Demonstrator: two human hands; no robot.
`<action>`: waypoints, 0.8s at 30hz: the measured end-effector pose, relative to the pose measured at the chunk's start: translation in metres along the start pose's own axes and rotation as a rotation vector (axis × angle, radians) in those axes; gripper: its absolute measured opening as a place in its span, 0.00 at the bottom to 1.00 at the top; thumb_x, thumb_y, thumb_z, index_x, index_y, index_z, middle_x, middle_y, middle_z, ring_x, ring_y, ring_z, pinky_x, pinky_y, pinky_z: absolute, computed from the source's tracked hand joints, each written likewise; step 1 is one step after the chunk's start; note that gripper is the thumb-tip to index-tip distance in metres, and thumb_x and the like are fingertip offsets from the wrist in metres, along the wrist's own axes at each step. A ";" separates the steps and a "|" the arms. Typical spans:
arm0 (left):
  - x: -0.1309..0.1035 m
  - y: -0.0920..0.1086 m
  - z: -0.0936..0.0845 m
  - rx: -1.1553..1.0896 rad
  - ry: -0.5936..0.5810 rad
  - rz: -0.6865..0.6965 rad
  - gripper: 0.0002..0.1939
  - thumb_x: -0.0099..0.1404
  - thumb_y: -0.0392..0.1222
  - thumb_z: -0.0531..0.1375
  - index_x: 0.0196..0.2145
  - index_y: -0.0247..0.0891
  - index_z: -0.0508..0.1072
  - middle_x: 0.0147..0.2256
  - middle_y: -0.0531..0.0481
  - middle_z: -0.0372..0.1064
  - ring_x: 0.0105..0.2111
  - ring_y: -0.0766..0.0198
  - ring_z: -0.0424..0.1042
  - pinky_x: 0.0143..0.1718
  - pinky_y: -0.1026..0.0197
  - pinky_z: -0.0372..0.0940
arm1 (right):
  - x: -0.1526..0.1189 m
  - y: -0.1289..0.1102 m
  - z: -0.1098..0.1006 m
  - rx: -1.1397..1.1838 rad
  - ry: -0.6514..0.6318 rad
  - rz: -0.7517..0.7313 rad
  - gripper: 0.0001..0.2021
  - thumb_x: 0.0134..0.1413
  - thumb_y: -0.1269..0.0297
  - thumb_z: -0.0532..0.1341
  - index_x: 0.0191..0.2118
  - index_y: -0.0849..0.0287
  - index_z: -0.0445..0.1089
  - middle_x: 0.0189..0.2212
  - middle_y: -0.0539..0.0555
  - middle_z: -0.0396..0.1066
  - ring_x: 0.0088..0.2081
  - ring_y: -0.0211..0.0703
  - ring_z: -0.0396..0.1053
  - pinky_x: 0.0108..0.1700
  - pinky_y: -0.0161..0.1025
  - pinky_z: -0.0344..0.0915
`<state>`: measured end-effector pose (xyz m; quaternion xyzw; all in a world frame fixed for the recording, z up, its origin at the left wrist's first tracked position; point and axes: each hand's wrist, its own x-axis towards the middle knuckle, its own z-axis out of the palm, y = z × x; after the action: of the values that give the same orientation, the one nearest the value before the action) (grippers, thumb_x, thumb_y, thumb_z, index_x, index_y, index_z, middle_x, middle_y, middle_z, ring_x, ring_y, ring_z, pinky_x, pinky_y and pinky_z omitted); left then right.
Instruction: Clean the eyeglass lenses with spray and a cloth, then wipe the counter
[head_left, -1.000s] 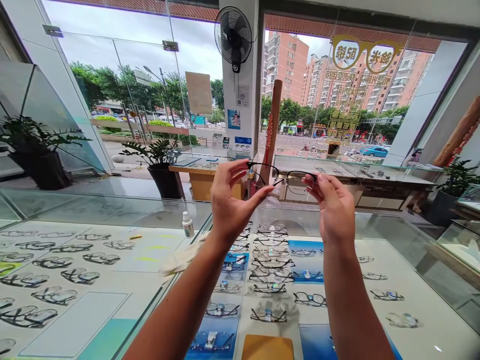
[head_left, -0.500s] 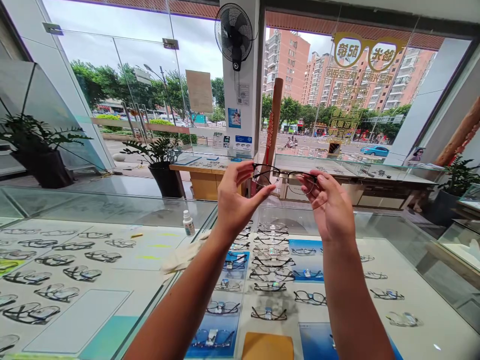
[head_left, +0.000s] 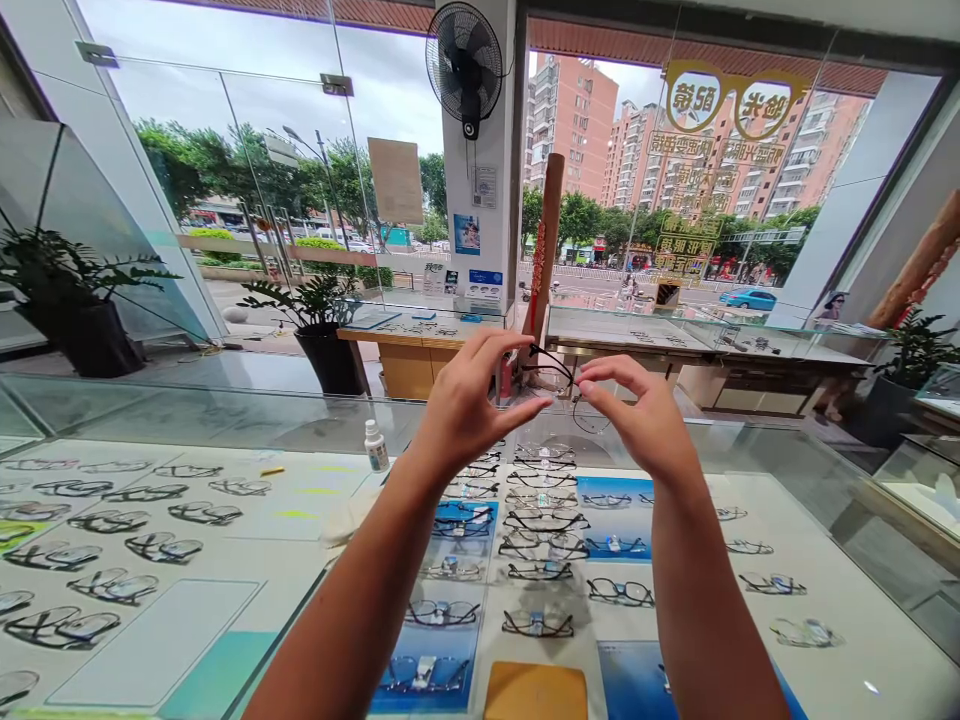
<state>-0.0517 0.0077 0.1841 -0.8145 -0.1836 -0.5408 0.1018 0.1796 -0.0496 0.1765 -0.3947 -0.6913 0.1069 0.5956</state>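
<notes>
I've got a thin black pair of glasses (head_left: 559, 385) up in front of me, mid-scene, above the far edge of the glass display case (head_left: 225, 420). My left hand (head_left: 457, 415) pinches the frame's left end btw thumb and forefinger, other fingers loosely curled. My right hand (head_left: 645, 420) pinches the right side the same way, thumb and forefinger tips pressed on the rim, rest of the fingers bent. The hands sit close together, frame partly folded btw them; can't tell how the temples lie.

Below, the case holds rows of frames (head_left: 541, 545) under the glass: dark-rimmed ones on blue and white cards in the middle section, paler ones (head_left: 112, 520) laid out in the left section, a few more (head_left: 772, 585) to the right. An orange card (head_left: 534, 693) lies at the near edge. A small white bottle (head_left: 375, 447) stands on the glass, just left of my left wrist, w/ a pale cloth (head_left: 352, 520) near it. Far side: a potted plant (head_left: 322, 325) and a wall fan (head_left: 465, 62).
</notes>
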 end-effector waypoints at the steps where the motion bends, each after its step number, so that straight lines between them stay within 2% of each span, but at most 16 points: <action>1: 0.000 0.002 -0.002 0.006 -0.015 0.007 0.29 0.63 0.46 0.74 0.58 0.41 0.71 0.52 0.42 0.75 0.53 0.51 0.75 0.56 0.47 0.72 | 0.000 0.000 0.000 0.000 -0.020 -0.002 0.07 0.62 0.57 0.68 0.38 0.53 0.81 0.46 0.54 0.79 0.51 0.52 0.74 0.59 0.52 0.67; 9: 0.002 0.010 -0.011 -0.080 -0.082 -0.002 0.30 0.61 0.43 0.75 0.58 0.43 0.73 0.53 0.42 0.75 0.53 0.50 0.76 0.56 0.46 0.73 | -0.002 0.001 -0.008 0.037 -0.231 0.034 0.11 0.66 0.53 0.67 0.36 0.52 0.80 0.48 0.55 0.78 0.51 0.51 0.74 0.61 0.56 0.66; 15: -0.001 0.009 -0.004 -0.431 -0.072 -0.131 0.32 0.60 0.42 0.75 0.60 0.42 0.73 0.54 0.40 0.76 0.51 0.54 0.79 0.56 0.50 0.77 | 0.000 0.005 -0.005 0.195 -0.302 0.094 0.11 0.65 0.51 0.69 0.37 0.52 0.80 0.52 0.55 0.78 0.55 0.53 0.73 0.65 0.58 0.64; 18: -0.004 0.005 0.000 -0.588 -0.088 -0.217 0.33 0.59 0.43 0.76 0.60 0.42 0.73 0.53 0.38 0.77 0.52 0.52 0.80 0.57 0.49 0.77 | 0.000 0.003 -0.002 0.333 -0.350 0.182 0.13 0.62 0.48 0.70 0.39 0.52 0.81 0.46 0.55 0.80 0.51 0.53 0.76 0.61 0.56 0.69; 21: -0.004 0.001 0.002 -0.664 -0.090 -0.254 0.35 0.57 0.45 0.77 0.60 0.42 0.73 0.54 0.38 0.77 0.53 0.51 0.80 0.58 0.49 0.77 | 0.000 0.001 0.000 0.382 -0.355 0.228 0.15 0.60 0.46 0.72 0.39 0.53 0.81 0.40 0.55 0.81 0.45 0.50 0.77 0.55 0.52 0.73; 24: -0.003 0.000 0.007 -0.694 -0.014 -0.288 0.39 0.55 0.47 0.78 0.61 0.45 0.72 0.56 0.39 0.76 0.55 0.52 0.78 0.59 0.51 0.76 | 0.000 0.004 0.006 0.379 -0.268 0.216 0.16 0.58 0.46 0.73 0.39 0.55 0.82 0.40 0.56 0.82 0.43 0.49 0.77 0.51 0.49 0.74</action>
<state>-0.0467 0.0097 0.1788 -0.7699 -0.1026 -0.5742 -0.2588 0.1759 -0.0453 0.1726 -0.3298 -0.6857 0.3489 0.5471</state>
